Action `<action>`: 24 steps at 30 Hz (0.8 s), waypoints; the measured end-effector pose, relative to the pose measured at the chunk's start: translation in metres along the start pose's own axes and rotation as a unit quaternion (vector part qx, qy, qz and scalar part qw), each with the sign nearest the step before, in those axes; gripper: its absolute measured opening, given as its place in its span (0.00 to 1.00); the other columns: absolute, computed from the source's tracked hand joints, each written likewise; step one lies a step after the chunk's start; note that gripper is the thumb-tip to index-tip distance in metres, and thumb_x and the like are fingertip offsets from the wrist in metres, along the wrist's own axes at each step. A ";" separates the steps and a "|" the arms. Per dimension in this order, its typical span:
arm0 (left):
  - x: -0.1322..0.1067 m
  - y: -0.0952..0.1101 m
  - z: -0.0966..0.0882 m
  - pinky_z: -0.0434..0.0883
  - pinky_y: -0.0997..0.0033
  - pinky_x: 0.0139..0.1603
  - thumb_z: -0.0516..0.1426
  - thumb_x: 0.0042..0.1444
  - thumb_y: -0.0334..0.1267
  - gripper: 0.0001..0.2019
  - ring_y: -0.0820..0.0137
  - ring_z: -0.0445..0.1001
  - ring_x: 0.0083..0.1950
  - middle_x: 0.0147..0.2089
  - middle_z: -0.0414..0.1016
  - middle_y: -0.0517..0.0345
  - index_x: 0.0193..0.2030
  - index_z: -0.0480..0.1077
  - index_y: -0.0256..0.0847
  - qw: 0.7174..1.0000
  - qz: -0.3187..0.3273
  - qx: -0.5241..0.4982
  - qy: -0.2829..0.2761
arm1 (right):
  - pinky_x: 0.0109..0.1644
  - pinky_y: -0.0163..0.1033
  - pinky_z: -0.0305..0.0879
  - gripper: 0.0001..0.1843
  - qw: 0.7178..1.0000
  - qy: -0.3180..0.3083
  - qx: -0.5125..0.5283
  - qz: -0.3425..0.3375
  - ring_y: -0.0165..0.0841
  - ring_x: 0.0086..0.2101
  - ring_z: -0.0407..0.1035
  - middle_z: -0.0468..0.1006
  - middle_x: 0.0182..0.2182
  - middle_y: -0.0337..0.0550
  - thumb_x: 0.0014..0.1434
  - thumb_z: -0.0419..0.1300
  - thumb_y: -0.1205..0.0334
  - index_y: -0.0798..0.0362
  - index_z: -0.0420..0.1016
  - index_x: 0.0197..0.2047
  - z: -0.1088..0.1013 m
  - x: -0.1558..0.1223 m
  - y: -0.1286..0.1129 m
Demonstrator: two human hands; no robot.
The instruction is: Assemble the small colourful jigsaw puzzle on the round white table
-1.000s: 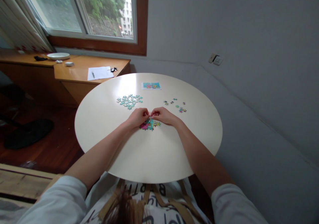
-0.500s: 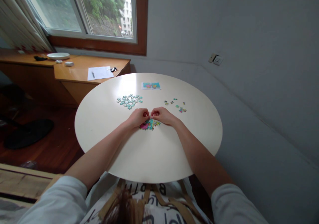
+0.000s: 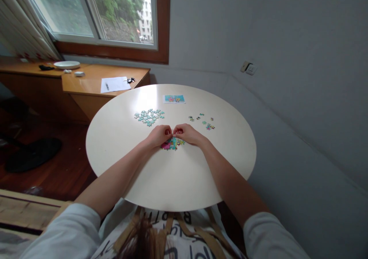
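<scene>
A partly joined jigsaw puzzle (image 3: 171, 144) in pink, turquoise and yellow lies on the round white table (image 3: 172, 182). At its upper edge, my left hand (image 3: 161, 134) is closed in a pinch, covering the top left part. From the other side my right hand (image 3: 184, 132) pinches at the same edge, its fingertips almost meeting the left ones. Both hands grip at the puzzle's edge; the exact piece between the fingers is hidden. Loose turquoise puzzle pieces (image 3: 149, 117) form a pile beyond my left hand. Several scattered pieces (image 3: 208, 126) lie beyond my right hand.
A small printed picture card (image 3: 174, 99) lies near the table's far edge. Behind, to the left, a wooden desk (image 3: 89, 80) bears a paper sheet (image 3: 115, 84), keys (image 3: 131, 80) and a white plate (image 3: 67, 65). A wall (image 3: 301, 98) stands on the right.
My right hand's fingertips have shifted very slightly to the left. Otherwise both hands stay pinched at the puzzle's upper edge, and the pieces lie where they were.
</scene>
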State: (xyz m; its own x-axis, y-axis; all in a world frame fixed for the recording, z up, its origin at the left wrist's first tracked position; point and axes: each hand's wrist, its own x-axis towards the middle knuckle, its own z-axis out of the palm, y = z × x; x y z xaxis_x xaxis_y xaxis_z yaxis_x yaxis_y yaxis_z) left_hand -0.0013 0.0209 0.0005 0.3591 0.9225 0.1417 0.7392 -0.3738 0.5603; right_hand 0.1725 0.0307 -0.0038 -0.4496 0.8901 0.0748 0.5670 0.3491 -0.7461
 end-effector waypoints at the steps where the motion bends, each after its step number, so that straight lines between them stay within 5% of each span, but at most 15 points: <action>1: 0.000 0.000 0.000 0.59 0.73 0.26 0.55 0.49 0.35 0.04 0.72 0.65 0.25 0.23 0.71 0.60 0.26 0.70 0.39 1.000 0.000 -0.002 0.000 | 0.29 0.33 0.52 0.07 1.000 0.000 0.007 0.000 0.25 0.24 0.57 0.65 0.21 0.34 0.48 0.60 0.61 0.56 0.74 0.29 0.001 0.001 0.001; 5: 0.000 -0.002 0.002 0.59 0.73 0.27 0.55 0.49 0.35 0.04 0.73 0.64 0.25 0.22 0.69 0.62 0.26 0.69 0.39 1.000 0.004 -0.024 0.017 | 0.28 0.33 0.52 0.10 0.997 0.044 0.062 0.003 0.26 0.24 0.56 0.65 0.20 0.34 0.48 0.61 0.57 0.56 0.72 0.29 0.004 0.004 0.004; 11: 0.001 0.001 -0.002 0.59 0.72 0.28 0.54 0.49 0.37 0.07 0.73 0.62 0.25 0.21 0.64 0.63 0.23 0.64 0.40 0.986 -0.038 -0.108 0.120 | 0.24 0.35 0.48 0.28 0.940 0.255 0.224 -0.014 0.24 0.19 0.47 0.50 0.14 0.31 0.51 0.57 0.39 0.50 0.50 0.18 -0.002 0.004 -0.019; 15: 0.004 0.000 -0.006 0.58 0.72 0.28 0.54 0.50 0.39 0.09 0.74 0.60 0.25 0.20 0.61 0.64 0.22 0.62 0.40 0.969 -0.054 -0.162 0.179 | 0.22 0.35 0.47 0.31 0.908 0.182 0.374 -0.053 0.23 0.16 0.42 0.43 0.12 0.28 0.52 0.53 0.33 0.49 0.43 0.19 0.009 0.002 -0.036; 18: 0.006 -0.003 -0.005 0.58 0.73 0.28 0.53 0.49 0.39 0.09 0.74 0.61 0.26 0.20 0.62 0.64 0.22 0.62 0.40 0.960 -0.053 -0.190 0.199 | 0.20 0.35 0.42 0.32 0.913 0.070 0.402 -0.006 0.22 0.14 0.42 0.44 0.11 0.27 0.51 0.55 0.33 0.48 0.44 0.18 0.027 0.005 -0.039; 24: 0.010 -0.010 0.000 0.58 0.72 0.28 0.53 0.47 0.40 0.08 0.74 0.61 0.26 0.20 0.61 0.64 0.22 0.62 0.40 0.952 -0.056 -0.228 0.197 | 0.19 0.33 0.39 0.32 0.908 0.046 0.416 0.036 0.21 0.14 0.41 0.44 0.10 0.25 0.47 0.59 0.33 0.49 0.46 0.19 0.042 0.012 -0.036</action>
State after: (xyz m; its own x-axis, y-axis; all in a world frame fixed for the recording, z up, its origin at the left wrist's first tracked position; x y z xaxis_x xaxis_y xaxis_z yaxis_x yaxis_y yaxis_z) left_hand -0.0052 0.0338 -0.0035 -0.0155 0.9526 0.3038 0.4036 -0.2720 0.8736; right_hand 0.1176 0.0165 -0.0042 -0.3505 0.9360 0.0334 -0.1416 -0.0177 -0.9898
